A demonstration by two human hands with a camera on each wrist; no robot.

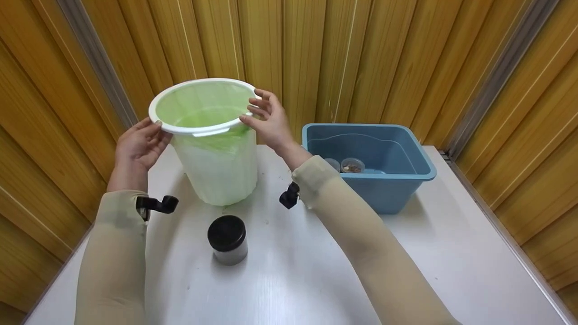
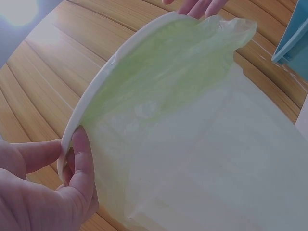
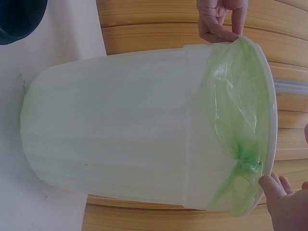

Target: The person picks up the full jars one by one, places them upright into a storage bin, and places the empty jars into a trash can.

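Observation:
A white bin lined with a green bag is at the back of the white table. A white ring caps its top, and the bag's edge folds out under it. My left hand pinches the ring's left side, thumb on the rim. On the opposite side my right hand grips the ring, its thumb against the rim beside a bunched knot of bag. The bin's wall fills the left wrist view.
A jar with a black lid stands in front of the bin. To the right is a blue tub with two small containers inside. Wooden panel walls close in the table on three sides.

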